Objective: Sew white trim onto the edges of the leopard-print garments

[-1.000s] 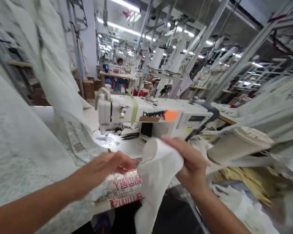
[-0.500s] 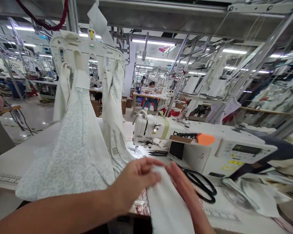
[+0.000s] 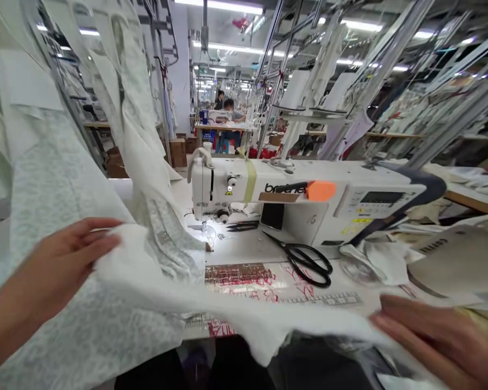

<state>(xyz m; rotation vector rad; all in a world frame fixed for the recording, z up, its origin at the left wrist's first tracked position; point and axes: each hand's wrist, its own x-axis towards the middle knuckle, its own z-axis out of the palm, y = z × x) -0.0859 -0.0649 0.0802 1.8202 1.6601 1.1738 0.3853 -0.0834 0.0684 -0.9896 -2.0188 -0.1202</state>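
A strip of white fabric stretches across in front of me, sagging in the middle. My left hand pinches one end of it, in front of the hanging patterned garment. At the lower right, my right hand is closed on the other end, slightly blurred. Beyond the strip stands a white sewing machine, its lamp lit at the needle. Black scissors lie on the table below the machine's arm.
Small black snips lie behind the needle area. Crumpled white fabric scraps are on the right of the table. Red-marked clear tape and a ruler cover the table's front. Another person sits at a far table.
My hands were close together on the white strip; now they are far apart with it stretched between them. The view has shifted, bringing the hanging garment nearer on the left.
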